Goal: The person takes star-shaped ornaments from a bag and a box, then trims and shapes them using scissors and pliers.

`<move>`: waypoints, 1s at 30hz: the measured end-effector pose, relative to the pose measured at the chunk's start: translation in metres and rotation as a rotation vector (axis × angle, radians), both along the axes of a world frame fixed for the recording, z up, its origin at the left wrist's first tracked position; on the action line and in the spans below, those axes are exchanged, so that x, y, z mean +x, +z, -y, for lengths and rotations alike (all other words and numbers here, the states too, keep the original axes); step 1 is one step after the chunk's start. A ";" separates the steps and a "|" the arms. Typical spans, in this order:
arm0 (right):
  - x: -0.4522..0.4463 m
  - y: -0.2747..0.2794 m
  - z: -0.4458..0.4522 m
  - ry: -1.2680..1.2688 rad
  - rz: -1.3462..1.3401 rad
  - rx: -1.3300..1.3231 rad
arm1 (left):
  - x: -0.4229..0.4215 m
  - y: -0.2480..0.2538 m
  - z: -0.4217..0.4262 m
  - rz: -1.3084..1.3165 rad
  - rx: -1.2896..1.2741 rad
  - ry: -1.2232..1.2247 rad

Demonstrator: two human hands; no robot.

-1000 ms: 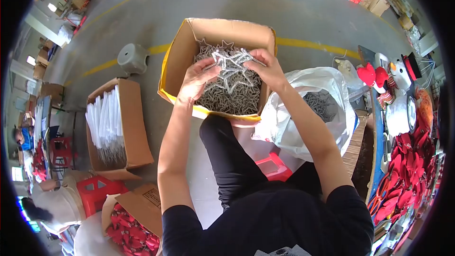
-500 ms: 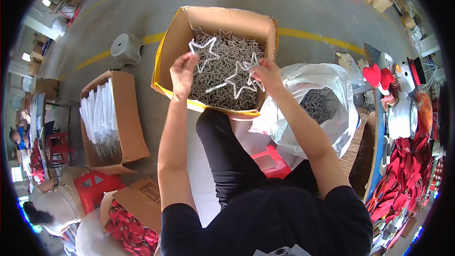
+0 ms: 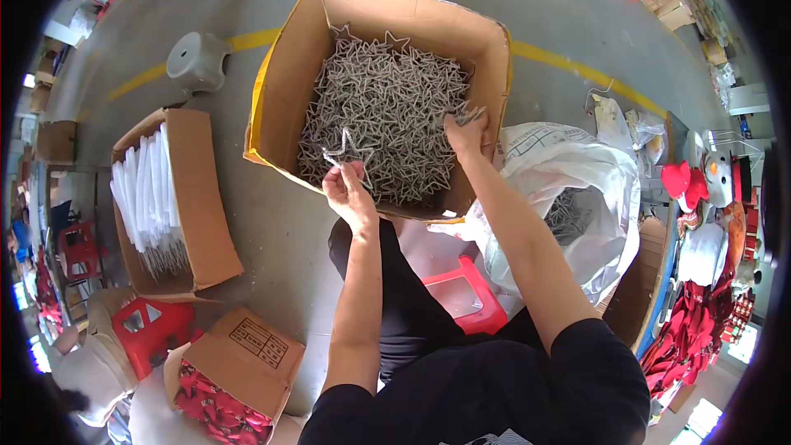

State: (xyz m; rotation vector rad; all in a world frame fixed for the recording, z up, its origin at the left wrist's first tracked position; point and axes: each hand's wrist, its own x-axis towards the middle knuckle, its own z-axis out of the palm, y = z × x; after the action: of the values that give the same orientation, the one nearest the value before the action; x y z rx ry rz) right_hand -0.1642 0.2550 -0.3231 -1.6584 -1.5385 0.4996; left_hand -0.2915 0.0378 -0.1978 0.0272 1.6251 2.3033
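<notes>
A large cardboard box (image 3: 288,74) holds a heap of silver star outlines (image 3: 387,107) that look like bent tinsel wire. Over the near left part of the heap, my left hand (image 3: 350,189) pinches one star outline (image 3: 348,148) by its lower edge. Inside the box's right wall, my right hand (image 3: 468,136) is closed on star wire (image 3: 466,112); how many stars it grips is unclear. A white plastic bag (image 3: 610,165) with more silver wire pieces (image 3: 568,213) in it stands to the right of the box, under my right forearm.
To the left stand a grey stool (image 3: 198,62) and a carton (image 3: 206,206) of white-wrapped bundles. A carton of red pieces (image 3: 218,404) is at lower left, near a seated person (image 3: 99,354). A red stool (image 3: 474,297) is by my legs. Red goods (image 3: 688,321) lie at right.
My left hand has moved down and right with a star. My right hand has shifted toward the box's right wall, and the stars spread beneath it no longer show. The view has shifted.
</notes>
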 end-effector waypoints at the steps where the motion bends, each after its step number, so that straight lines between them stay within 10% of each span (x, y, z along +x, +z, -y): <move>1: -0.006 0.001 -0.002 0.037 0.036 -0.057 | -0.001 0.001 -0.001 0.006 0.009 -0.026; 5: -0.036 0.063 0.007 0.302 0.035 -0.969 | -0.003 -0.006 -0.013 0.019 0.024 -0.037; 8: -0.054 0.043 0.027 0.347 0.018 -1.137 | -0.007 -0.007 -0.013 0.098 0.028 -0.085; 18: -0.042 0.081 0.033 0.525 0.305 -0.679 | -0.001 -0.007 -0.031 0.136 0.031 -0.117; 30: 0.083 0.297 0.116 0.609 -0.617 -0.651 | 0.087 0.102 -0.009 0.385 0.350 -0.563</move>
State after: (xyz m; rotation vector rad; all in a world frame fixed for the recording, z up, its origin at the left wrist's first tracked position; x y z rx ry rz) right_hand -0.0810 0.1387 -0.0259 -1.2224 -1.4413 1.8042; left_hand -0.2040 0.0465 -0.0961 0.1005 0.8735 1.9620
